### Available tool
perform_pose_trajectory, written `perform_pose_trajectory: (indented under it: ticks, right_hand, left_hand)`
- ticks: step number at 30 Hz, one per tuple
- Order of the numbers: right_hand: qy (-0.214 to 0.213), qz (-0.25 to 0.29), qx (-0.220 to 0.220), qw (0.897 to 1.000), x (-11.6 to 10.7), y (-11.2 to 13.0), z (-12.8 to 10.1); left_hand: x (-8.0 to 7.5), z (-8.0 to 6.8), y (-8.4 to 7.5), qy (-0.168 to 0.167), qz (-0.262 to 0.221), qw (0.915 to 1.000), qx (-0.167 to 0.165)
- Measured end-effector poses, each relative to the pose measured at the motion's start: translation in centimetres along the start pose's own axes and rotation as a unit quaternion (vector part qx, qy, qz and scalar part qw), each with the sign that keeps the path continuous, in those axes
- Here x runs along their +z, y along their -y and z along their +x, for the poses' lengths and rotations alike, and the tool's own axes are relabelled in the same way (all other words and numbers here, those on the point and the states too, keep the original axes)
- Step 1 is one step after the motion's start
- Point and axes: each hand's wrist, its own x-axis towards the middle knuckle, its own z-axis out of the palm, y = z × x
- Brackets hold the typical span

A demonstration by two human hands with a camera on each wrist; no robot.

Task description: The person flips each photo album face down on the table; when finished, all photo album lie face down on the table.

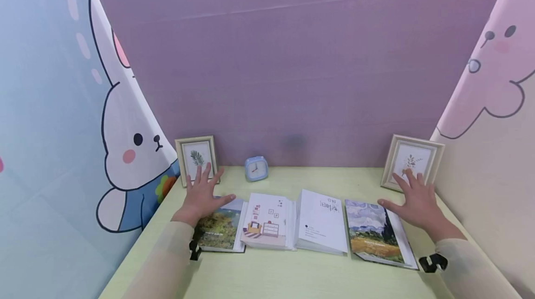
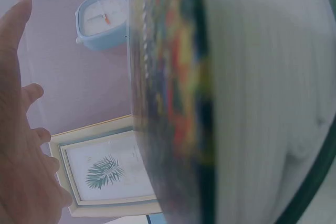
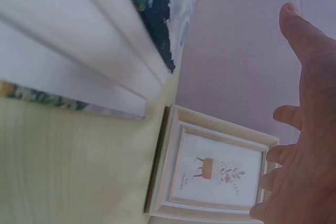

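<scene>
My left hand (image 1: 202, 198) is spread over the upper left part of a photo album (image 1: 219, 229) with a green and gold landscape cover, nothing in its grasp. In the left wrist view that album's page edges (image 2: 252, 98) fill the right side. On the other side, my right hand (image 1: 418, 204) spreads its fingers near a photo album (image 1: 374, 236) with a painted field and cloudy sky. Between them lie an album (image 1: 267, 222) with a drawn room on its cover and a white album (image 1: 319, 224) with dark lettering. All the albums lie on the table, side by side.
A picture frame with a green leaf print (image 1: 188, 152) stands at the back left, a second frame with a plant print (image 1: 397, 150) at the back right. A small blue clock (image 1: 256, 169) stands near the purple back wall (image 1: 292, 67). Printed cloth walls flank the table (image 1: 267, 276).
</scene>
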Motion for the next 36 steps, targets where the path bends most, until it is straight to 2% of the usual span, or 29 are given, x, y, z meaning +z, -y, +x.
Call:
perform_pose_trajectory:
  ticks: [12, 23, 32, 36]
  right_hand:
    - [-0.008, 0.012, 0.013, 1.000, 1.0, 0.0, -0.7]
    - [-0.012, -0.002, 0.023, 1.000, 1.0, 0.8, -0.9]
    - [-0.007, -0.007, 0.026, 1.000, 1.0, 1.2, -0.9]
    - [-0.008, -0.008, 0.025, 1.000, 1.4, 1.0, -0.9]
  left_hand:
    - [0.0, -0.2, -0.1, -0.019, -0.004, 0.9998, 0.008]
    - [0.8, -0.6, 1.0, -0.038, 0.006, 0.9992, 0.009]
    - [0.7, -0.9, 0.9, -0.024, 0.001, 0.9997, 0.001]
    - [0.9, -0.9, 1.0, -0.029, 0.000, 0.9996, 0.005]
